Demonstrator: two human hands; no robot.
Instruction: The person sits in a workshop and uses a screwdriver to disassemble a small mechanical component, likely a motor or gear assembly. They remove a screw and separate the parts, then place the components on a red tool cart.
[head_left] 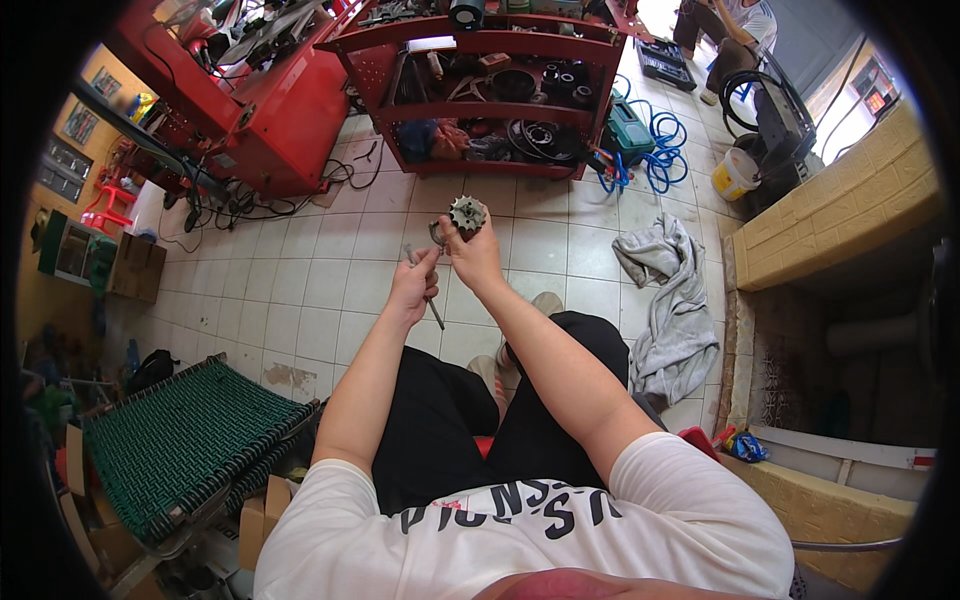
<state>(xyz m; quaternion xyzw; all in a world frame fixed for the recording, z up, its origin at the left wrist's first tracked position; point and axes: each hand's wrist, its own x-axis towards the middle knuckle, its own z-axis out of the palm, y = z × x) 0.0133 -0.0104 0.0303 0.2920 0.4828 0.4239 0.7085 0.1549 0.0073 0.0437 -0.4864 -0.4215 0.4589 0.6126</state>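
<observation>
A round, grey metal part (467, 212) with blunt, claw-like teeth around its rim sits gripped in the right hand (476, 250), above the white tiled floor (325, 285). The left hand (411, 287), near it, is closed around a slim grey metal rod (437, 315). Beyond stands a red metal shelf cart (480, 171).

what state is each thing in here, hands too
Left hand: closed around the metal rod
Right hand: closed on the toothed metal part
Metal rod: held slanted
Toothed metal part: held, teeth showing
Grey cloth: crumpled
Blue hose: loosely looped
Red cart: loaded
Black tool case: open
</observation>
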